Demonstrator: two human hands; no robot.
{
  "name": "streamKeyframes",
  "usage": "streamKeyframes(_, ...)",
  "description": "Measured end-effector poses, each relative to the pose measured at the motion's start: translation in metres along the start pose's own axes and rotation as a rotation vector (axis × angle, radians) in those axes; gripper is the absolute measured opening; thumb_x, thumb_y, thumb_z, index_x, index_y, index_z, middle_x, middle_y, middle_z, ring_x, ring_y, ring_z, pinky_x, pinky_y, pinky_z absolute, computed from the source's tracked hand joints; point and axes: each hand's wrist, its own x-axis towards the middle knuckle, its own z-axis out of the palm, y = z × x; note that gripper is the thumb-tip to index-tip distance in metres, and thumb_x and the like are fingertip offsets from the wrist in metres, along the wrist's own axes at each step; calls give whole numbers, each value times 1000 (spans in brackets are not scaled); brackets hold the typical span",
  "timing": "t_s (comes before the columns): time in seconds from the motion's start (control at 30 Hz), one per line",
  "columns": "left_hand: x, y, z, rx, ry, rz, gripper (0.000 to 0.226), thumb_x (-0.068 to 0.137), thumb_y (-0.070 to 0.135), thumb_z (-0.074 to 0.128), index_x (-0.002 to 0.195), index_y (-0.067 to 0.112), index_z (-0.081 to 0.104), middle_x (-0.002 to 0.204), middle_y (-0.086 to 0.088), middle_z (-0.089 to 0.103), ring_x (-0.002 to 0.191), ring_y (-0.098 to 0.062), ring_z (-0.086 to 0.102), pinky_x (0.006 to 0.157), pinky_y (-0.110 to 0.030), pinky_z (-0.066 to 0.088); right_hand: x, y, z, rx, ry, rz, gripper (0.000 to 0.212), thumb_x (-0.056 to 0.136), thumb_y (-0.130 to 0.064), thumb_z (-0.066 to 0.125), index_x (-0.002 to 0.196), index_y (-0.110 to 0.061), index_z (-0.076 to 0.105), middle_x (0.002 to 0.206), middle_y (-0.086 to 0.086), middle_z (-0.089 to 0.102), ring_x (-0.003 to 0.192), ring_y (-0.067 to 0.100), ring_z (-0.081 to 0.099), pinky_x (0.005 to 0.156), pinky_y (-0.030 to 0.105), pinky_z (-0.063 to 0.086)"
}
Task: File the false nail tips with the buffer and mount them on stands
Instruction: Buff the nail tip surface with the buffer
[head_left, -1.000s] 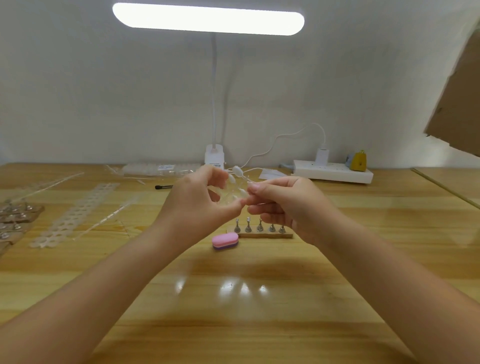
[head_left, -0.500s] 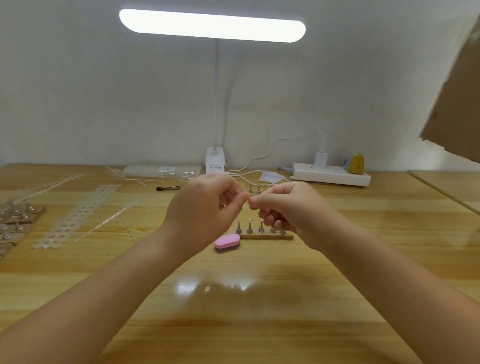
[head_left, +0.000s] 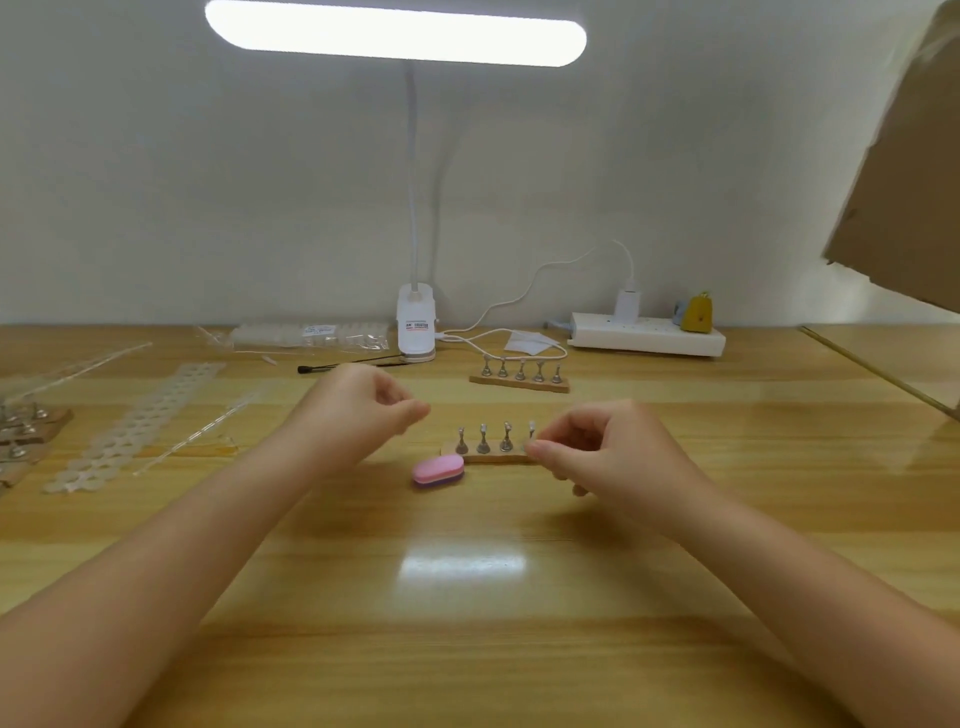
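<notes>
Here the near stand rack (head_left: 496, 457) sits mid-table with the pink buffer (head_left: 438, 470) just left of it. The right hand (head_left: 602, 452) pinches at the rack's right end, apparently on a nail tip too small to confirm. The left hand (head_left: 363, 410) hovers loosely curled, holding nothing visible. Best to steady the rack with it and press the tip squarely onto its stand.

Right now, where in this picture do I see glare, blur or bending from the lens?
Head view: the lamp bar is blown out to plain white, and its reflection glares on the table in front of the nearer stand row. The left hand looks slightly smeared. The wide lens bends the table's far edge. The nail tip at the right hand is too small to resolve.
</notes>
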Motion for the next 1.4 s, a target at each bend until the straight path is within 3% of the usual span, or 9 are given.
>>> streamKeyframes(0.1,1,-13,8,307,2,-76,37,87,55,58,103,22,66,91,5,66,86,-17,61,74,-33,51,3,4,4,168,-38,89,10,76,-28,79,79,-19,76,72,-3,72,68,11,69,64,29,59)
streamKeyframes(0.2,-4,-15,12,782,217,31,58,89,63,45,120,16,57,115,-5,58,108,-26,48,88,-37,41,2,7,6,320,-55,132,11,76,-20,80,81,-12,74,75,6,73,73,18,71,67,31,60)
streamKeyframes(0.37,-17,7,21,325,-59,260,48,80,60,56,113,24,63,104,9,61,103,-14,51,87,-31,43,-1,8,10,486,-87,168,12,76,-9,79,84,-4,72,73,9,73,65,17,70,59,20,54)
streamKeyframes(0.63,-25,14,29,339,-114,210,44,93,32,60,134,24,46,110,9,63,102,-13,56,89,-29,46,1,11,16,681,-34,230,18,70,-23,78,76,-7,71,67,5,68,59,13,65,53,21,52)
streamKeyframes(0.77,-29,20,24,409,106,250,43,97,30,51,136,15,41,112,-1,62,103,-22,55,86,-34,45,3,14,18,830,-54,280,26,65,-24,78,80,-5,68,63,1,63,54,9,59,47,19,48)
streamKeyframes(0.87,-39,35,27,60,378,526,33,95,24,58,123,8,54,100,-2,62,88,-16,59,79,-29,48,4,14,21,1009,-109,300,19,70,-19,74,81,-4,70,63,2,61,52,7,55,41,17,43)
streamKeyframes(1.03,-52,41,50,-89,330,897,29,88,12,68,115,7,58,97,-2,64,84,-12,60,79,-28,52,3,16,27,1112,-198,270,9,73,-15,67,78,-7,69,68,4,56,52,6,49,36,14,35)
streamKeyframes(1.23,-44,23,48,-5,368,813,30,88,12,67,116,4,60,95,-3,66,84,-14,59,80,-35,50,4,16,23,1168,-208,286,7,77,-15,62,75,-10,65,67,1,53,53,7,46,33,14,30)
streamKeyframes(1.4,-50,37,53,-22,377,992,33,92,18,60,122,12,49,97,-1,68,87,-12,59,89,-20,44,3,18,27,1078,-261,222,4,80,-17,62,82,-16,64,71,-1,55,56,8,47,38,17,32)
